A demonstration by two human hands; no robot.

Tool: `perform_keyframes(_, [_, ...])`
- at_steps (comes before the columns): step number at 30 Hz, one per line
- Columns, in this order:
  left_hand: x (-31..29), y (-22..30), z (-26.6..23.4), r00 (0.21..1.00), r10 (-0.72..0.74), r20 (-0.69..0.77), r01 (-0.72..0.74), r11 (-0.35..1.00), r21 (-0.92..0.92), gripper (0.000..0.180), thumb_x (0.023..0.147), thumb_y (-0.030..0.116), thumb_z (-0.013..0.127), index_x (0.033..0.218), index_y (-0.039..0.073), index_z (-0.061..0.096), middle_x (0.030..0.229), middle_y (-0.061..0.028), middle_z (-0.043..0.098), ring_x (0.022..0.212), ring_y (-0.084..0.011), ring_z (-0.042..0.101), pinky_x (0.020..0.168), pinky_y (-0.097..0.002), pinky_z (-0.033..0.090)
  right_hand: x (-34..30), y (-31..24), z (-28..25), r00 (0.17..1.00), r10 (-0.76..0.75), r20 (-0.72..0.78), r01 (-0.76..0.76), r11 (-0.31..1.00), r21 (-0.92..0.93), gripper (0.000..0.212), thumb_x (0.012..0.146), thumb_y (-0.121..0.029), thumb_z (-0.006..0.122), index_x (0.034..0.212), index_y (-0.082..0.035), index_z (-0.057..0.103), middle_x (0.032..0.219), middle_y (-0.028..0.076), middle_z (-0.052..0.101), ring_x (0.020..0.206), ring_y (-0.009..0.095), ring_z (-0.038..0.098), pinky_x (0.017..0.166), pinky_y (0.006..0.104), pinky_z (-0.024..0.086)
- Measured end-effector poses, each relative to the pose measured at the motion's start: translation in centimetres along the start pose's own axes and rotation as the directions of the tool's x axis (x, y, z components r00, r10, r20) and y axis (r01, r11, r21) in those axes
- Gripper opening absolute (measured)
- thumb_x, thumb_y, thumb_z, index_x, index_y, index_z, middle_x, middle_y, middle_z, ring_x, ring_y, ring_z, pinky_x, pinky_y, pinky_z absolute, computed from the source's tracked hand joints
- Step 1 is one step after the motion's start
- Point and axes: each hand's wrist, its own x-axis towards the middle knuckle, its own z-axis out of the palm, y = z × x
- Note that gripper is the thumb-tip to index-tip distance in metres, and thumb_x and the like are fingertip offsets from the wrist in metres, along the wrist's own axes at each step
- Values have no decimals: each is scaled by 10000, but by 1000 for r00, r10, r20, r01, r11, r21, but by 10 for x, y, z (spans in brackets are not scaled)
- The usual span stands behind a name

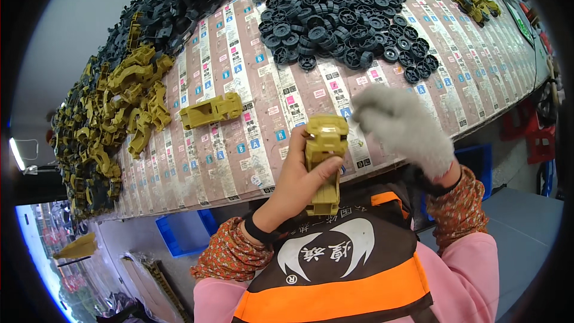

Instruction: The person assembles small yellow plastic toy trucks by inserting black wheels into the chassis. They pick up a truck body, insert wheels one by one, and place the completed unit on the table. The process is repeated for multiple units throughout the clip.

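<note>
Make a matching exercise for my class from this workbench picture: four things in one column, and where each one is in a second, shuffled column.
Things:
1. Olive toy car body
2. Black wheels
3. Grey glove
4. Single olive chassis

Places:
A. Lying alone on the table's printed covering, beside the olive heap
B. Worn on the right hand
C. Gripped in the bare left hand
D. Heaped at the far middle of the table

Pairs: 1-C, 2-D, 3-B, 4-A

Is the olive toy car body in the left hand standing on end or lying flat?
On end: the left hand grips the olive car body around its middle, held above the table edge. The gloved right hand is blurred beside it.
</note>
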Motion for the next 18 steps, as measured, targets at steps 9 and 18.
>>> perform_keyframes(9, [-3,0,-23,948,-249,-197,184,937,-298,528,1038,292,745,1450,107,473,1262,-35,623,1109,-132,644,894,-323,604,28,100,-64,952,-158,-263,-96,660,-745,183,939,-202,714,1007,-44,650,1019,184,671,943,415,687,805,515,549])
perform_keyframes(18, [-2,4,-24,943,-227,-242,89,876,-475,435,1043,364,715,1350,114,533,1059,-46,660,853,-190,733,692,-379,671,21,82,-51,946,-238,-218,-22,626,-780,276,875,-72,721,1109,-42,579,1033,195,651,997,417,662,833,503,529])
